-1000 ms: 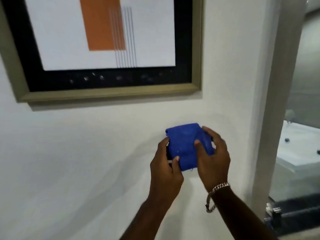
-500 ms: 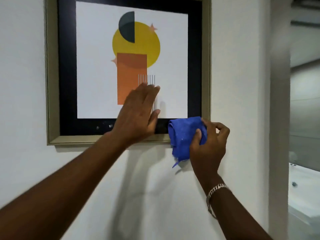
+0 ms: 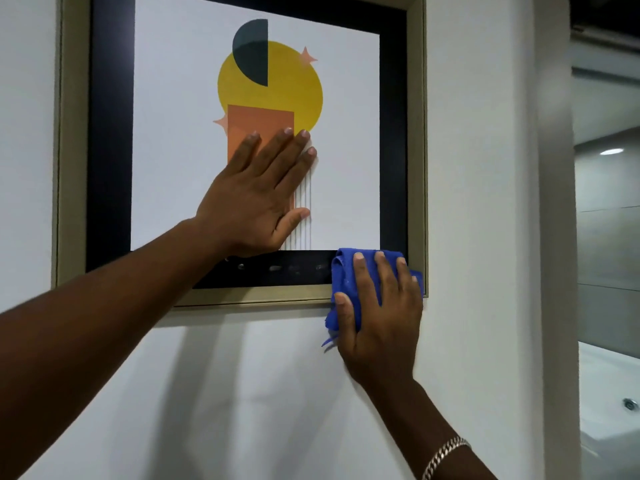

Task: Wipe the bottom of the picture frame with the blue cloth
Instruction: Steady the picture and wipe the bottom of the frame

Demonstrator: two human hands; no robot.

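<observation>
A picture frame [image 3: 71, 168] with a pale gold outer border and a black inner mat hangs on a white wall [image 3: 242, 393], filling the upper half of the view from about nine o'clock to two o'clock. Inside it is an abstract print [image 3: 166, 133]: a yellow circle, a dark half-circle at its twelve o'clock, an orange rectangle below, small peach stars, and thin vertical lines. The left hand [image 3: 256, 202] lies flat on the glass near the centre of the view, fingers straight and slightly spread, palm pressed on the lower part of the print and covering much of the orange rectangle; its forearm crosses the frame's bottom rail from the eight o'clock corner and hides the rail's left portion. The right hand [image 3: 377, 313], at about five o'clock from the left hand, presses a bunched blue cloth [image 3: 343, 268] against the frame's bottom right corner, fingers a little apart and laid flat over the cloth, thumb hooked along its left edge. The cloth covers the black mat and gold rail there and hangs just below the rail onto the wall. Pale smudges show on the black mat between the hands. A metal chain bracelet [image 3: 445, 455] circles the right wrist at five o'clock. At three o'clock, past a wall corner, lies a dim room with a white fixture [image 3: 609, 403].
</observation>
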